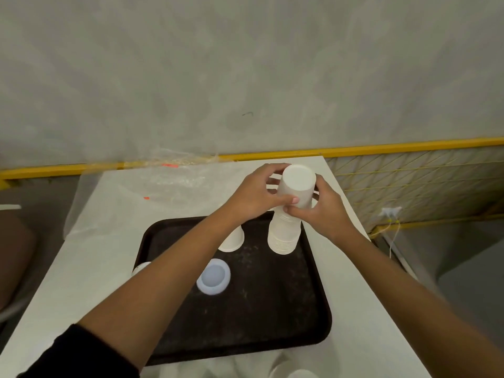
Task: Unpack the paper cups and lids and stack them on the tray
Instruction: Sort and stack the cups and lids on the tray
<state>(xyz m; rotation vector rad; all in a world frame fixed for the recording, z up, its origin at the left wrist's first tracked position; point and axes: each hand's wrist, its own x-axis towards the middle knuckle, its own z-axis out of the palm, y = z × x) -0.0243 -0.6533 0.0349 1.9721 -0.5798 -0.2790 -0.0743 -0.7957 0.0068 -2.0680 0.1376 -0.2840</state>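
Note:
A dark tray (275, 304) lies on the white table. At its far right stands a tall stack of upturned white paper cups (283, 236). My left hand (253, 195) and my right hand (324, 211) both grip the top cup (297, 186) of that stack, bottom up and slightly tilted. A second upturned cup (233, 241) stands to the left, partly hidden by my left forearm. A white lid (213, 276) lies on the tray's left half.
Crumpled clear plastic wrapping (163, 184) covers the table's far left. Another white lid or cup rim (140, 268) peeks out left of the tray. More white items (297, 373) sit at the near edge. A yellow rail and mesh (409, 184) border the right.

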